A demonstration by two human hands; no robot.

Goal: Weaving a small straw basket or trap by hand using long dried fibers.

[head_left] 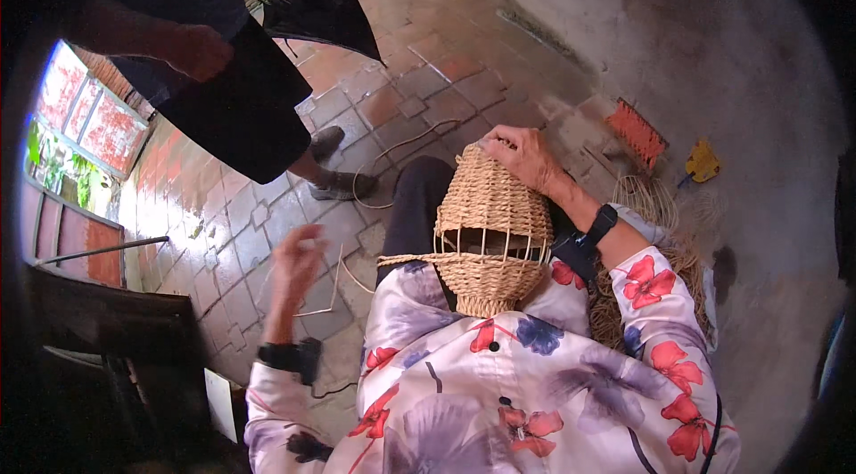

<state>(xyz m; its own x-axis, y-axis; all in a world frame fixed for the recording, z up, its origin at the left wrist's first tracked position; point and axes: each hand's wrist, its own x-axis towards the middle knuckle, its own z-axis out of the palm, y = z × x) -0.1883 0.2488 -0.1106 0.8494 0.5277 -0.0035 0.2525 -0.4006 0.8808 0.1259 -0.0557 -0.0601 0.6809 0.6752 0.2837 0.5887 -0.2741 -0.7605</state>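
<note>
A tan woven basket (492, 197) lies across my lap, its narrow end towards me. A band of bare upright ribs (513, 244) crosses its body between two woven parts. My right hand (524, 157) grips the basket's far end, fingers bent over the edge. From the left side of the band sticks out a twisted fibre strand (403, 258). Out to the left, apart from the basket, my left hand (299, 262) is raised and smeared by motion. A thin pale strand (336, 282) hangs near it; whether the fingers hold it cannot be made out.
Coils of fibre cord (615, 305) lie on the floor at my right, near an orange-red slotted piece (637, 131) and a yellow object (703, 162). Another person (241, 104) stands ahead on the left. A loose cord (379, 162) curves over the tiles beside a shoe. A grey wall (695, 55) bounds the right.
</note>
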